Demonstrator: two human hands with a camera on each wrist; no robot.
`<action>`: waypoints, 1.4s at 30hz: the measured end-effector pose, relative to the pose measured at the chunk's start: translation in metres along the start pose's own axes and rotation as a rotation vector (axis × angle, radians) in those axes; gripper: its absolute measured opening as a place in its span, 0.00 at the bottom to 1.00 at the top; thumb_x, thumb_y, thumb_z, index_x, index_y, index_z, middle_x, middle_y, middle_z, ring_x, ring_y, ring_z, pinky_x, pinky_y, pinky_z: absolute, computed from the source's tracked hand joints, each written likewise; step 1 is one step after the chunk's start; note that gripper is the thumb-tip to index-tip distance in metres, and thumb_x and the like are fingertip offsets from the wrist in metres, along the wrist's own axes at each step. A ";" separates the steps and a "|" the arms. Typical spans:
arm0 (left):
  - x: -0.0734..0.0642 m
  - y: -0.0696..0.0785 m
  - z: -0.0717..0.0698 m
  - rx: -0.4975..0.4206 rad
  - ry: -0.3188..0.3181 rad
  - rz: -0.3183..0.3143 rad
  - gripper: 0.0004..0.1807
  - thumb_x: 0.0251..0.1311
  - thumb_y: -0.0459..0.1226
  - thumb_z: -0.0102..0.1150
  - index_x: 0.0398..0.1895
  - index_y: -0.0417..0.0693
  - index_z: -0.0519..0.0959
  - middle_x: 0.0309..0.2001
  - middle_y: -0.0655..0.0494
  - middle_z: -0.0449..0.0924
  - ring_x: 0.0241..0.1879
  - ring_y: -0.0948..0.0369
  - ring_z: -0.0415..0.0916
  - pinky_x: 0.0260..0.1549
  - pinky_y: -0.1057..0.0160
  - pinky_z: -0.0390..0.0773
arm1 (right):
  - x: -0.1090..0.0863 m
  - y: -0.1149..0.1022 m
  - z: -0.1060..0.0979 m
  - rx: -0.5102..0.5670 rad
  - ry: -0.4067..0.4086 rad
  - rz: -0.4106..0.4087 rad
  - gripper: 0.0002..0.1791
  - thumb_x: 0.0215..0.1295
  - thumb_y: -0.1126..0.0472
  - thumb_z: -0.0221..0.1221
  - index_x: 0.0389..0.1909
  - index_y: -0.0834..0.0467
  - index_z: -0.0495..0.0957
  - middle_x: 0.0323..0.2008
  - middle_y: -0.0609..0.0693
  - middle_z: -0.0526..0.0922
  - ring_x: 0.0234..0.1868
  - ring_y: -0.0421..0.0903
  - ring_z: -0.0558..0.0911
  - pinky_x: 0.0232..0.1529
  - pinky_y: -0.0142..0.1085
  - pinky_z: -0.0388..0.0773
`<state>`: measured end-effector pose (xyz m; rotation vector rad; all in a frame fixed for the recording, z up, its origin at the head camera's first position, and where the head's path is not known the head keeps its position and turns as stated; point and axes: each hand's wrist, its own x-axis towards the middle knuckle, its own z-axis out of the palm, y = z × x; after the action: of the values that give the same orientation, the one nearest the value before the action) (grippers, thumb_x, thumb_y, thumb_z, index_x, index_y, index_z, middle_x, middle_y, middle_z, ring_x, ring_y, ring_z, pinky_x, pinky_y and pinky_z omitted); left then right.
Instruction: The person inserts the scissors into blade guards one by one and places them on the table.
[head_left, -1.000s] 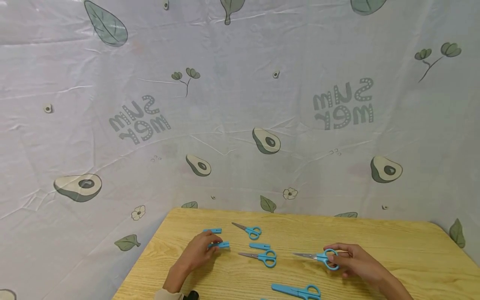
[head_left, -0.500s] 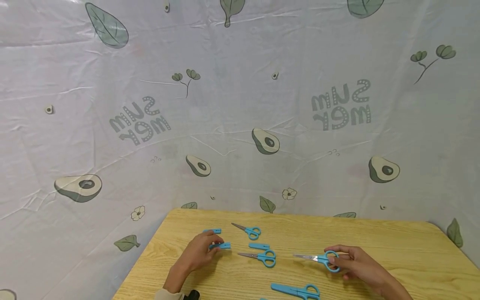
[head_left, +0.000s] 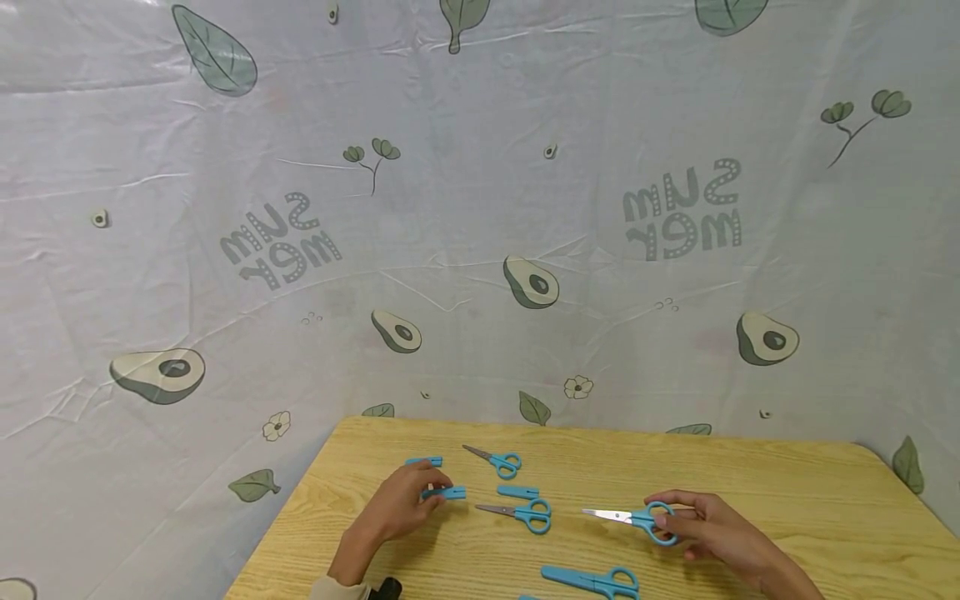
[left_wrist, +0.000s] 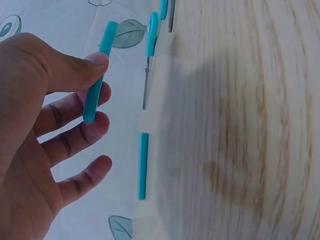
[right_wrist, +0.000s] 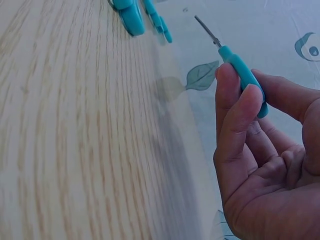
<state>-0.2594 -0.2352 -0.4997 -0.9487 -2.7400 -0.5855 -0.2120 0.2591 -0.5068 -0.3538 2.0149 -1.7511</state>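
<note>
Between thumb and fingers, my left hand (head_left: pixel 401 502) pinches a blue scissors cover (left_wrist: pixel 102 70) above the left part of the table. In the head view the cover's slotted end points right. My right hand (head_left: pixel 714 533) grips the blue handles of a pair of scissors (head_left: pixel 632 517), whose bare metal blades point left toward the cover. The right wrist view shows the scissors (right_wrist: pixel 242 74) edge-on, raised off the table. Two more pairs lie uncovered between the hands: one scissors at the back (head_left: pixel 504 463) and one nearer scissors (head_left: pixel 531 515).
Loose covers lie on the wooden table (head_left: pixel 750 475): one cover (head_left: pixel 518 492) between the uncovered scissors, another cover (head_left: pixel 429 461) behind the left hand. Covered scissors (head_left: pixel 592 581) lie at the front, beside a partly visible blue piece (head_left: pixel 528 597). A patterned sheet (head_left: pixel 450 217) hangs behind.
The cover in my left hand has shifted slightly right. The scissors in my right hand have moved a little left. The things on the table stay where they were.
</note>
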 end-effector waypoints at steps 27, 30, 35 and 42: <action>0.011 0.023 0.000 -0.017 0.008 0.085 0.08 0.65 0.39 0.65 0.46 0.54 0.86 0.41 0.62 0.83 0.37 0.68 0.77 0.35 0.71 0.78 | -0.005 -0.010 0.008 0.073 -0.084 -0.025 0.23 0.78 0.58 0.49 0.69 0.65 0.66 0.42 0.51 0.84 0.39 0.41 0.81 0.31 0.31 0.80; 0.012 0.025 0.001 -0.014 0.008 0.085 0.08 0.65 0.40 0.64 0.46 0.56 0.86 0.41 0.64 0.83 0.38 0.69 0.78 0.36 0.70 0.78 | -0.005 -0.012 0.010 0.077 -0.091 -0.026 0.24 0.78 0.59 0.49 0.69 0.65 0.66 0.41 0.51 0.84 0.38 0.40 0.81 0.31 0.31 0.80; 0.013 0.027 0.002 -0.011 0.019 0.110 0.08 0.65 0.39 0.64 0.46 0.55 0.86 0.41 0.63 0.83 0.38 0.68 0.78 0.36 0.70 0.78 | -0.005 -0.014 0.011 0.076 -0.098 -0.032 0.24 0.78 0.59 0.50 0.69 0.65 0.66 0.41 0.50 0.84 0.38 0.39 0.81 0.31 0.30 0.80; 0.017 0.034 0.001 -0.004 0.000 0.096 0.09 0.66 0.40 0.64 0.46 0.56 0.86 0.42 0.64 0.82 0.39 0.68 0.79 0.37 0.69 0.79 | -0.003 -0.015 0.011 0.058 -0.069 -0.028 0.26 0.76 0.58 0.53 0.68 0.67 0.66 0.40 0.50 0.86 0.38 0.41 0.82 0.28 0.30 0.78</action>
<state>-0.2512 -0.2009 -0.4855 -1.0746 -2.6763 -0.5749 -0.2053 0.2490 -0.4929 -0.4201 1.9164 -1.7853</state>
